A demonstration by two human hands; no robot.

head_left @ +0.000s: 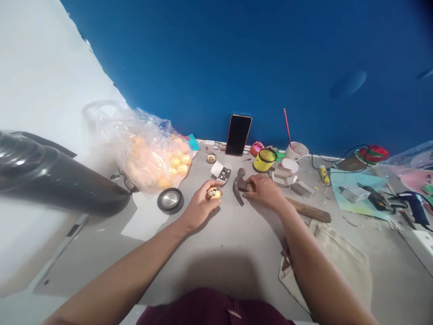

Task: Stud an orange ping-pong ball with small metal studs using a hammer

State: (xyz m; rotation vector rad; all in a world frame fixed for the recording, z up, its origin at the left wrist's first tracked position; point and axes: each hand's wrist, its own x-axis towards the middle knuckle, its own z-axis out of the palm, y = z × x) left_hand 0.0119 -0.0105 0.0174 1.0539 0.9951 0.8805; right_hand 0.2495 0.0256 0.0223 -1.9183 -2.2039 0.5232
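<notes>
Yellow studded ball (214,193) in left hand (199,208) grip, rusty wooden-handled hammer (238,187) in right hand (265,192) grip

1. Left hand (199,208): bare, the forearm behind it uncovered all the way back to the picture's lower edge
2. Right hand (265,192): bare too, the forearm behind it likewise uncovered as far as it shows
3. Garment (216,311): dark maroon cloth, well behind both hands and between the forearms, smooth, rounded in outline
4. Fleck (232,313): a small pale sliver lying on the maroon cloth, nearer the right hand's side
</notes>
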